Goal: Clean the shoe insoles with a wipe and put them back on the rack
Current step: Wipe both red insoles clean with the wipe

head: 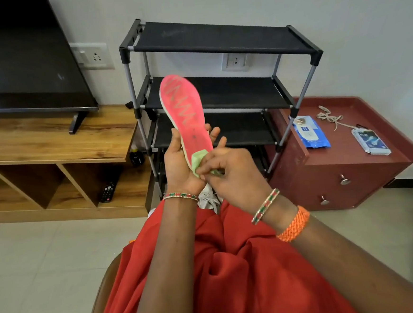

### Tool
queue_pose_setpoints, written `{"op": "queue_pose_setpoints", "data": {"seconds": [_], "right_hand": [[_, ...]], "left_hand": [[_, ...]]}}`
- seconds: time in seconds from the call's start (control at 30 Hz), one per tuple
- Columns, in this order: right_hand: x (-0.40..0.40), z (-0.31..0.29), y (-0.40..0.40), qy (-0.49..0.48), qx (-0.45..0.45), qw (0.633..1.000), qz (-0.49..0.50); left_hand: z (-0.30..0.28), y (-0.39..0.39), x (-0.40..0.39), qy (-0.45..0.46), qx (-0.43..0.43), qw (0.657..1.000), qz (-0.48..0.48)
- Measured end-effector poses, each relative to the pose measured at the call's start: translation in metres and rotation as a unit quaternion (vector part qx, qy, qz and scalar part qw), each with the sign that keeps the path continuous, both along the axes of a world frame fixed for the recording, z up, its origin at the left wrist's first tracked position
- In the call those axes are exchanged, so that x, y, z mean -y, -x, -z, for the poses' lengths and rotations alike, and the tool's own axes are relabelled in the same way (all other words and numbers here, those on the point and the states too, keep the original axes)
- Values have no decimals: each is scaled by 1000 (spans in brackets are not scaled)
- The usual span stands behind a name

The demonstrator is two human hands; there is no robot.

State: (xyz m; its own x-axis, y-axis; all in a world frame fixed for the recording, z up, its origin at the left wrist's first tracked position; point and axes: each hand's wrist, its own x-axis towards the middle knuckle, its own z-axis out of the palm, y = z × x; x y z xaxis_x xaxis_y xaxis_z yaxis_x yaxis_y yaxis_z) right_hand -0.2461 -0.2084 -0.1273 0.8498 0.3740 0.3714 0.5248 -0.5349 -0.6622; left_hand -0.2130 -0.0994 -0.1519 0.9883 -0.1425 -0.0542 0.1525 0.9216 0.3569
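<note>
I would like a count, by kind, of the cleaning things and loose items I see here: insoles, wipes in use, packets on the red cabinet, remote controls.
Insoles: 1, the pink insole, held by the left hand
Wipes in use: 1, the green wipe, pinched by the right hand
Packets on the red cabinet: 2, blue packet and white packet
Remote controls: 1, remote
Total: 5

Pink insole (184, 108) with pale zigzag lines, pale green wipe (197, 160), black rack (216, 38), maroon cabinet (337, 170).
</note>
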Motion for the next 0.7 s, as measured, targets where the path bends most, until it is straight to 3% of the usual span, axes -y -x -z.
{"op": "queue_pose_setpoints", "data": {"seconds": [0.07,0.23,0.43,0.7], "right_hand": [[-2,-10,-8,-46,-32,998,34],[-7,-25,-28,-90,5,988,127],[2,-8,2,7,-41,998,40],[10,-21,-24,-26,104,987,119]], "left_hand": [[-5,0,7,-2,5,1000,9],[-8,6,30,31,13,998,49],[4,2,16,14,-21,999,23],[-19,9,55,14,-12,998,53]]}}
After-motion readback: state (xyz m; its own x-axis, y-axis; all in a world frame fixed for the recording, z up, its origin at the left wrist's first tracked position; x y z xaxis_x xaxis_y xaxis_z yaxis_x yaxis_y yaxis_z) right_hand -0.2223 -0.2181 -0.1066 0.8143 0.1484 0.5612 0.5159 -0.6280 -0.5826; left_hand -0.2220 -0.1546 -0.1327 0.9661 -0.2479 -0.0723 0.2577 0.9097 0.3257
